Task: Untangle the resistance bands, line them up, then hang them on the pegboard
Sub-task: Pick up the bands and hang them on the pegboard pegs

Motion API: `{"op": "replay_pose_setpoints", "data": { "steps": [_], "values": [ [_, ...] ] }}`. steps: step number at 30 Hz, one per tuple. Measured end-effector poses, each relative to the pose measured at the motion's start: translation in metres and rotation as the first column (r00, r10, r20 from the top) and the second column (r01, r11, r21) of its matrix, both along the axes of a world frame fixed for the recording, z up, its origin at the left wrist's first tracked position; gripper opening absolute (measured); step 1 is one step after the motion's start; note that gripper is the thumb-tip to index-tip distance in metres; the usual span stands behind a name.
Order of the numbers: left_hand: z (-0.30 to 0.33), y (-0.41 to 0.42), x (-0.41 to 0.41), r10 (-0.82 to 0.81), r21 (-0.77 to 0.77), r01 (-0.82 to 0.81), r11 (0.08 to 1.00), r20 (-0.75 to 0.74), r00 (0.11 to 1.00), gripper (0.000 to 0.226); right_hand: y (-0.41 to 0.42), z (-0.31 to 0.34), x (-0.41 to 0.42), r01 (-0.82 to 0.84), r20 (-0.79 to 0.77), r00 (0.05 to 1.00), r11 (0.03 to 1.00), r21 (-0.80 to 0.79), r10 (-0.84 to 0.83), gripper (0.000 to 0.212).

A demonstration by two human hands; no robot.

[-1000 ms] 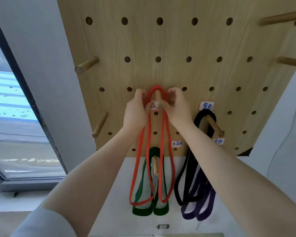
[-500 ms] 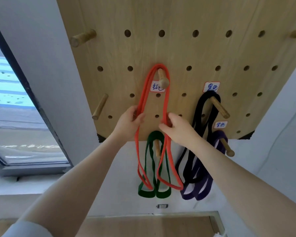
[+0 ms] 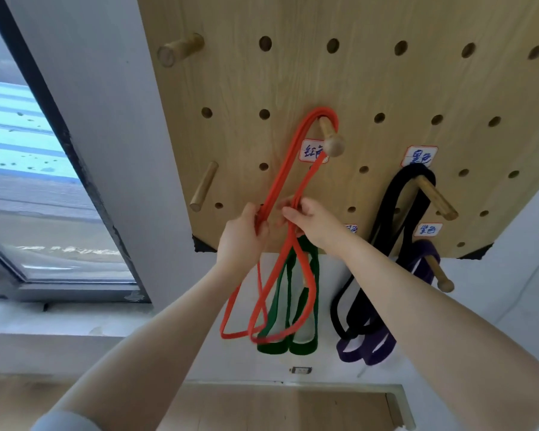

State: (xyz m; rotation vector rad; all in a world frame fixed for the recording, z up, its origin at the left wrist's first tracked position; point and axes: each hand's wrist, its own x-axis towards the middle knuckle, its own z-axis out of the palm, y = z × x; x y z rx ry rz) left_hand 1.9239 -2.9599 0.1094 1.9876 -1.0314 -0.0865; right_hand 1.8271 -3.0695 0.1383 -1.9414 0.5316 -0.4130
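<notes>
Pinching the red band [image 3: 288, 178] with left hand [image 3: 241, 234] and right hand [image 3: 316, 223], I am evening its strands below the peg [image 3: 332, 140].

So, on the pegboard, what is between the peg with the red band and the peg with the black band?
In the head view only bare pegboard with empty holes lies between the red band and the black band, plus the black band's label.
</notes>
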Motion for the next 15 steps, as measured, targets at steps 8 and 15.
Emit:
{"op": "replay_pose_setpoints", "data": {
  "steps": [8, 15],
  "values": [
    [-0.021, 0.002, 0.005, -0.118, 0.011, 0.120, 0.993, -0.102, 0.988, 0.012, -0.004, -0.022, -0.026, 0.079, -0.162, 0.980, 0.976, -0.203, -0.113, 0.021],
    [-0.025, 0.003, -0.013, -0.162, -0.050, 0.158, 0.986, -0.092, 0.983, 0.014, 0.017, -0.039, -0.043, 0.294, -0.177, 0.940, 0.956, -0.018, -0.292, 0.033]
  ]
}}
